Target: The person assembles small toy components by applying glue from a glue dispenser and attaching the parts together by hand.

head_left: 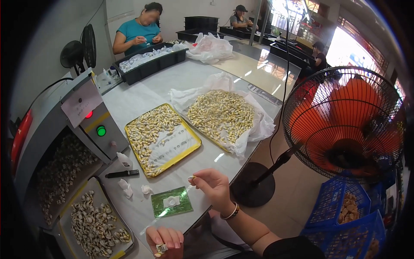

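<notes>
My left hand [166, 236], at the lower edge, has its fingers closed on a small pale figurine [161, 248] with dark markings. Higher and to the right, my right hand [214, 187] pinches a tiny white-and-yellow piece [191, 177] between thumb and fingertips. Between the hands lies a green square sheet [185, 206] bearing a white blob of paste [172, 201]. Beyond it sits a yellow-rimmed tray [189, 151], its left and far parts covered with small yellow-and-white pieces [148, 125]. More such pieces [220, 112] are heaped on a white plastic sheet [261, 125].
A machine [101, 118] with lit buttons stands left; a tray [118, 216] of dark-marked pieces lies below. Near a black pen-like tool [122, 174] are crumpled tissues [125, 188]. Right stands a caged fan [345, 125] above blue crates [340, 203]. A person [140, 32] works at a black bin [151, 67].
</notes>
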